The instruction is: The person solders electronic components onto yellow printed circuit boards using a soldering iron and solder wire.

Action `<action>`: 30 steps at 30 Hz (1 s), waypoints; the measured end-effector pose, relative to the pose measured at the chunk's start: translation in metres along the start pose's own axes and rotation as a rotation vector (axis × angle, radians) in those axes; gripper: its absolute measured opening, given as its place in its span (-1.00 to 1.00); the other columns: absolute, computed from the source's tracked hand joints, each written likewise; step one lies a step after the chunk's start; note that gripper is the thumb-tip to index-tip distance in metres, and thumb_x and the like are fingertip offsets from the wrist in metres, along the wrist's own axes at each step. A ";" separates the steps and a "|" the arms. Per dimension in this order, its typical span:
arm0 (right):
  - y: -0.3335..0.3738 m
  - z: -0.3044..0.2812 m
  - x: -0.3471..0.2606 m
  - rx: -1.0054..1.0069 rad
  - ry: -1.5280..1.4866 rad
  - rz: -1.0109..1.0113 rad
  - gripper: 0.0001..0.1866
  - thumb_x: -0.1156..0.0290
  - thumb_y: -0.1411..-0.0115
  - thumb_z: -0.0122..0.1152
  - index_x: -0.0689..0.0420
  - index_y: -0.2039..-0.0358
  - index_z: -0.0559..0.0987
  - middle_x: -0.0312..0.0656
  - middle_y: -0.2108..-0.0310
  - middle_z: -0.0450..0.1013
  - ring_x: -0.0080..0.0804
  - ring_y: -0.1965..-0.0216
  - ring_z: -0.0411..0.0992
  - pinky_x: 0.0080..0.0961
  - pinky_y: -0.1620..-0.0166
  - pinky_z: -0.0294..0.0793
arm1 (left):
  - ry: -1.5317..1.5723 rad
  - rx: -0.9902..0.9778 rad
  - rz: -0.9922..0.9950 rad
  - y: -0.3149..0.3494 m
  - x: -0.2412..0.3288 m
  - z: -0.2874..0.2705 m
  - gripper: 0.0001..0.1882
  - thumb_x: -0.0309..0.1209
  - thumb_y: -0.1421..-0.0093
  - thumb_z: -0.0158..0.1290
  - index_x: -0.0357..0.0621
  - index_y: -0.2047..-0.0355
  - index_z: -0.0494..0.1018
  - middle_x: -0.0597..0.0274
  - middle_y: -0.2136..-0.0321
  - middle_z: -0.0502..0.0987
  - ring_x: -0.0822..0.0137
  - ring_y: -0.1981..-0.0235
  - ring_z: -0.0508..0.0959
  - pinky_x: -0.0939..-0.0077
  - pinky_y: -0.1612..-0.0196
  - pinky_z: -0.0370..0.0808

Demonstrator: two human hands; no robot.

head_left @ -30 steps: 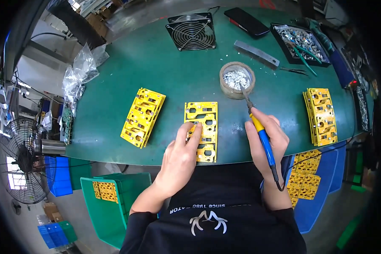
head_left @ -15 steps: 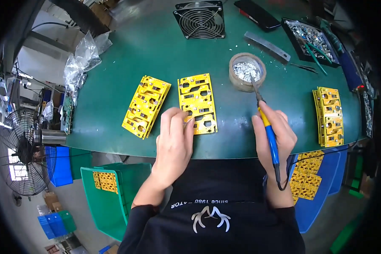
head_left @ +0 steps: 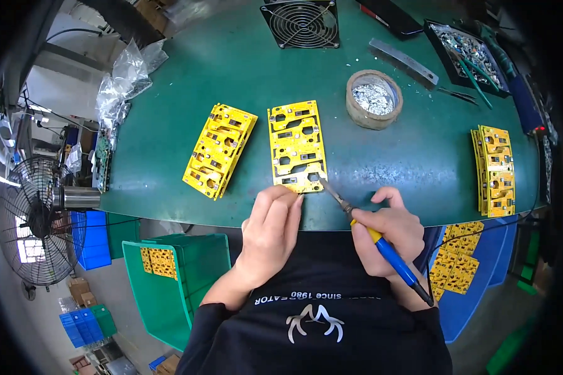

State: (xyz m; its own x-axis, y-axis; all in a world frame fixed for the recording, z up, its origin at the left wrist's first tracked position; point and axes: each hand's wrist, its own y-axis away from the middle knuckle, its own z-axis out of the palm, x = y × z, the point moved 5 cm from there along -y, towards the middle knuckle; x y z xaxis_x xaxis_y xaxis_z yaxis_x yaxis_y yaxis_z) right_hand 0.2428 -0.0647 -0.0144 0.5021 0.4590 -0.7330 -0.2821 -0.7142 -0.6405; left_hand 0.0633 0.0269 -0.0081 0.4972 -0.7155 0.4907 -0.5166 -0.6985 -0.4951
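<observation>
In front of me a yellow circuit board (head_left: pixel 298 140) with dark cut-outs lies on the green table. My left hand (head_left: pixel 270 234) is at its near edge, fingertips pinched together; whatever they hold is too small to make out. My right hand (head_left: pixel 391 234) grips a soldering iron (head_left: pixel 394 256) with a blue and yellow handle. The iron's tip points left and meets the board near its lower right corner. A small stack of yellow boards (head_left: pixel 220 151) sits tilted just left of this board. Beyond my right hand stands a round tub (head_left: pixel 356 112) holding silvery solder scraps.
A fan (head_left: pixel 303 25) stands at the back, with a metal bar (head_left: pixel 403 62) to its right. Farther right are a black parts tray (head_left: pixel 441 59) and more stacked yellow boards (head_left: pixel 499 172). Below the table edge are a green bin (head_left: pixel 159 306) and a blue bin (head_left: pixel 460 312).
My right hand has brought the soldering iron from the tub leftward and nearer, onto the board's lower right. The left hand has shifted slightly right and nearer, to the board's near edge.
</observation>
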 end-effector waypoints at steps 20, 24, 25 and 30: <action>0.001 0.006 0.000 -0.007 -0.040 0.033 -0.75 0.66 0.06 0.47 0.26 0.29 0.73 -0.17 0.47 0.67 -0.40 0.60 0.56 -0.22 0.10 0.59 | -0.141 0.081 0.158 0.005 0.004 0.012 -0.73 -0.70 -0.09 0.32 -0.29 0.18 0.61 0.09 0.15 0.60 0.13 0.33 0.68 0.38 0.35 0.65; 0.001 0.008 0.000 -0.010 -0.052 0.038 -0.75 0.66 0.06 0.48 0.26 0.29 0.73 -0.16 0.46 0.67 -0.40 0.59 0.56 -0.21 0.10 0.60 | -0.152 0.062 0.142 0.006 0.005 0.013 -0.74 -0.70 -0.10 0.31 -0.30 0.18 0.61 0.08 0.15 0.60 0.13 0.32 0.69 0.37 0.33 0.65; 0.001 0.008 0.000 -0.010 -0.052 0.038 -0.75 0.66 0.06 0.48 0.26 0.29 0.73 -0.16 0.46 0.67 -0.40 0.59 0.56 -0.21 0.10 0.60 | -0.155 0.051 0.131 0.006 0.005 0.013 -0.75 -0.69 -0.10 0.31 -0.30 0.19 0.61 0.08 0.15 0.60 0.12 0.32 0.69 0.37 0.33 0.66; 0.001 0.010 0.001 -0.013 -0.048 0.050 -0.75 0.65 0.05 0.48 0.26 0.29 0.73 -0.15 0.46 0.67 -0.39 0.56 0.58 -0.19 0.10 0.61 | -0.146 0.055 0.134 0.006 0.006 0.014 -0.74 -0.69 -0.11 0.31 -0.31 0.17 0.60 0.07 0.14 0.60 0.12 0.32 0.69 0.37 0.33 0.66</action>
State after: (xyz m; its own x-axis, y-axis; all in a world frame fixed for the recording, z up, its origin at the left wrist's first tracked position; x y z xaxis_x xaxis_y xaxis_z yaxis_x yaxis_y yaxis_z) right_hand 0.2346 -0.0595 -0.0176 0.4477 0.4469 -0.7745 -0.2953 -0.7437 -0.5998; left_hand 0.0728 0.0189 -0.0178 0.5243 -0.7928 0.3110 -0.5481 -0.5936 -0.5892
